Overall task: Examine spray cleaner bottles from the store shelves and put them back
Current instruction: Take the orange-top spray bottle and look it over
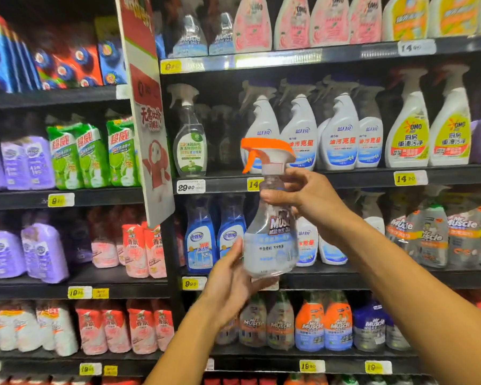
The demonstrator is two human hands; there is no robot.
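Store shelves (331,177) packed with cleaners fill the background; before them a clear spray bottle (271,232) with an orange trigger is held up — the right hand (303,194) grips its neck, the left hand (231,282) cups its base, fingers relaxed; a slack neck grip could likely let it slip — knocking the bottles below.

Clear spray bottle (271,234) had orange trigger, white head, pale blue label with red-white logo. Shelf bottles behind (342,134) were white with blue-red labels; OMO bottles (408,132) white with yellow. Price tags (406,178) yellow. Left pouches (92,157) green, purple.
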